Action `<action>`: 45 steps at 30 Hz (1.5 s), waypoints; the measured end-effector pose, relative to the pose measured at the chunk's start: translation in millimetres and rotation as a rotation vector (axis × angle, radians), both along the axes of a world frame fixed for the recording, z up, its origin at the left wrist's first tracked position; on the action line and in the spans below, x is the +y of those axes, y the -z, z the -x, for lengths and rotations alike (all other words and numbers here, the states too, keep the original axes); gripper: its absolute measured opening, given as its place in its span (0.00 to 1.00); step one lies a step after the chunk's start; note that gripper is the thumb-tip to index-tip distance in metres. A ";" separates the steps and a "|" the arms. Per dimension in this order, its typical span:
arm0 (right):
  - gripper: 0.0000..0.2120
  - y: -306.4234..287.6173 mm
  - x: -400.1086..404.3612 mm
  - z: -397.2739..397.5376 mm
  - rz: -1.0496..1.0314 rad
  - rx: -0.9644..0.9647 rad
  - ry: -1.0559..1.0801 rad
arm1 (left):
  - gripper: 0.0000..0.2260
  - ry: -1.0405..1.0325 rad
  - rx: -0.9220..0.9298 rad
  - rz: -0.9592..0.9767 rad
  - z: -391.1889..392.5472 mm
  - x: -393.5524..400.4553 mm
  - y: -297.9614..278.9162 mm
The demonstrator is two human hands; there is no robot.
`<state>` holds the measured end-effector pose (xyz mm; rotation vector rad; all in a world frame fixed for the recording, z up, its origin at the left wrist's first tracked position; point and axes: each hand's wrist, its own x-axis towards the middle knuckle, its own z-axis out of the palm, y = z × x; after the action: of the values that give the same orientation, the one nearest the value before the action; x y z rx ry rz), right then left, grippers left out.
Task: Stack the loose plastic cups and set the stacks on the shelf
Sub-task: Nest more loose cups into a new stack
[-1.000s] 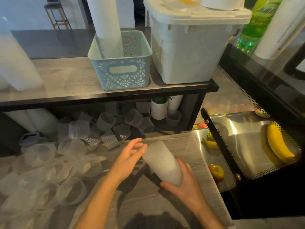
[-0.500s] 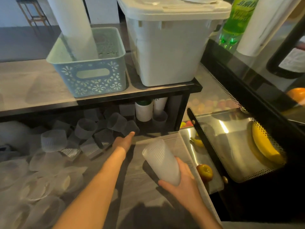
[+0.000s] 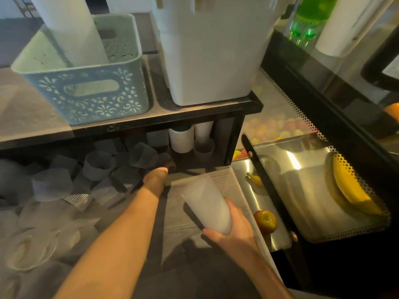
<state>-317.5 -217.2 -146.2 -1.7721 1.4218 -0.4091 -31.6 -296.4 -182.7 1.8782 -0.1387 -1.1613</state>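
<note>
Frosted plastic stack (image 3: 207,207) lies tilted in the right hand (image 3: 234,228), fingers clamped round its base so the open mouth points toward the loose cups (image 3: 99,167), ready to take another. Left hand (image 3: 158,174) reaches under the shelf (image 3: 129,124); its fingers are hidden, so their state is unclear.

Grey counter (image 3: 179,225), loose cups (image 3: 98,167), shelf (image 3: 151,119), basket (image 3: 90,87)
</note>
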 end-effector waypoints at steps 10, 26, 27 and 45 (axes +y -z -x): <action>0.46 -2.5 0.2 0.7 -0.016 -0.017 -0.013 | 0.11 -0.002 0.123 -0.017 37.2 29.3 -68.5; 0.38 -17.8 27.8 -0.4 0.058 -0.004 -0.073 | 0.18 -0.022 0.190 0.513 62.0 136.0 -90.4; 0.38 -20.6 29.8 -1.5 0.064 0.002 -0.086 | 0.17 -0.044 0.146 0.527 60.2 138.8 -93.0; 0.41 -31.3 71.0 -31.0 0.128 -0.008 -0.221 | 0.27 0.116 -0.158 0.682 78.2 203.9 -119.3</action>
<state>-286.5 -146.2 -115.0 -2.0036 1.2008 -0.3965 -109.9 -92.4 -63.4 1.3561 -0.6546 -0.8839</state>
